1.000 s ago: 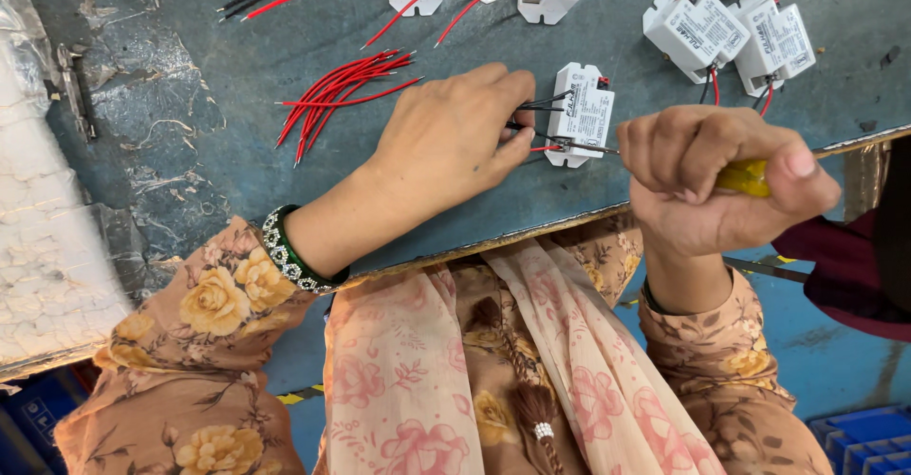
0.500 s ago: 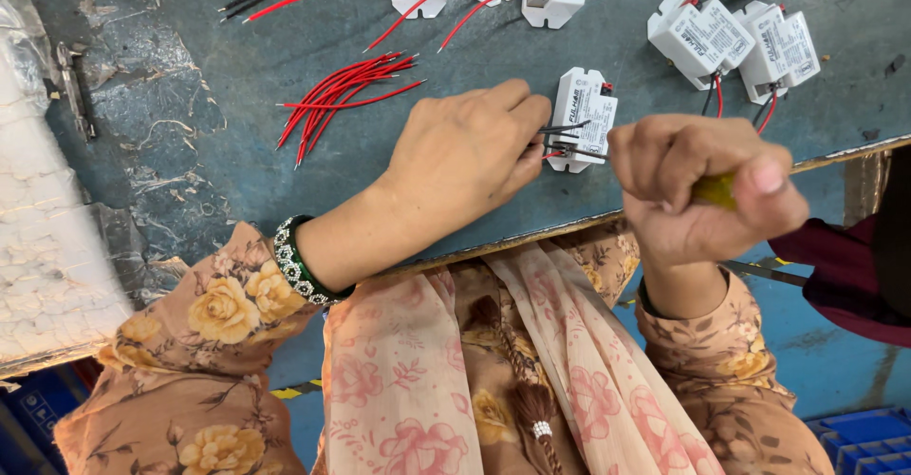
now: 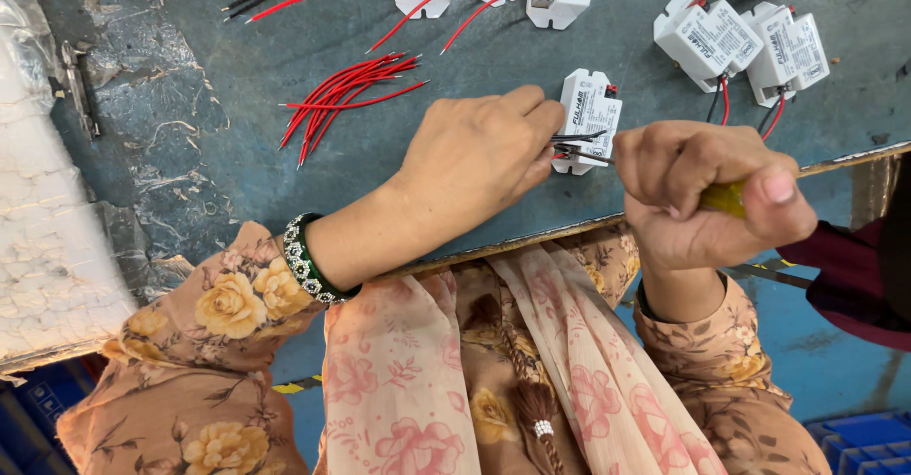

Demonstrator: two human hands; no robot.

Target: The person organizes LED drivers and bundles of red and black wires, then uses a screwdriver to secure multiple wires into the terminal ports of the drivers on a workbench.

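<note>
- Your right hand (image 3: pixel 707 200) is fisted tight round a yellow-handled screwdriver (image 3: pixel 725 197), tip aimed at the white module (image 3: pixel 588 114) so you can drive its terminal.
- Your left hand (image 3: pixel 474 157) pinches the thin wires (image 3: pixel 577 145) at that module, near the bench's front edge, steadying them.
- Loose red wires (image 3: pixel 346 91) lie just behind, within reach.
- Finished modules (image 3: pixel 745 43) sit farther back.
</note>
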